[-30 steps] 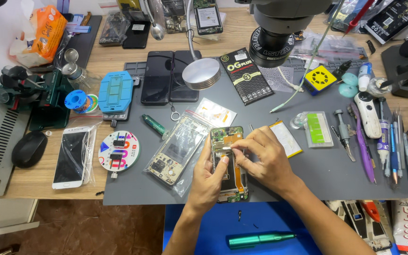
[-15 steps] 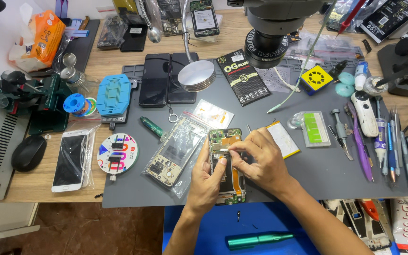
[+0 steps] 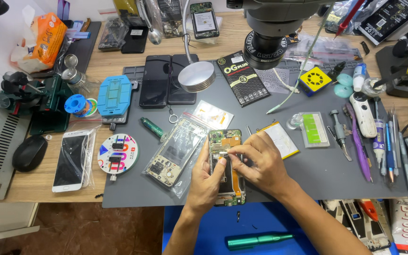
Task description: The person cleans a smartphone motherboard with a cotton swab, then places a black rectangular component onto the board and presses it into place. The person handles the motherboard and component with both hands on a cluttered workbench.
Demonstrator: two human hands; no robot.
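Observation:
An opened phone [image 3: 225,141] with bare circuit board lies on the grey work mat [image 3: 336,174] near its front edge. My left hand [image 3: 206,182] rests on the phone's left side, thumb pressed on its middle. My right hand [image 3: 260,163] covers the right side, fingertips pinched on a thin metal tool or small part over the board; which one I cannot tell. A phone frame in a clear plastic bag [image 3: 175,153] lies just left of the hands.
A microscope head [image 3: 270,42] and round lamp [image 3: 197,75] hang over the mat's back. Screwdrivers, tweezers and pens [image 3: 369,137] line the right. A white phone [image 3: 70,159], mouse [image 3: 28,153] and round screw tray [image 3: 117,153] lie left. A green driver [image 3: 258,241] lies below the table edge.
Both hands stay on the opened phone; fingers shift slightly over the board. The view has tilted a little, nothing else moved.

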